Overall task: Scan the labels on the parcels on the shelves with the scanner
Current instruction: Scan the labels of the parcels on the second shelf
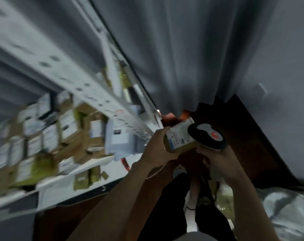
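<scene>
The view is tilted and blurred. My left hand point(155, 145) grips a small brown parcel point(179, 137) with a white printed label facing up. My right hand point(215, 158) grips a handheld scanner point(207, 136), black and white with a red mark on its head. The scanner's head sits right beside the parcel's label, to its right. Both are held in front of my body, off the shelves. Several cardboard parcels with white labels point(67, 126) fill the white metal shelves point(113, 108) at the left.
A white perforated shelf upright point(48, 58) runs diagonally across the left. A grey curtain point(191, 49) hangs behind. A dark wooden piece point(252, 136) stands at the right, with a grey plastic bag point(286, 214) below it. My dark trouser legs point(175, 206) show beneath.
</scene>
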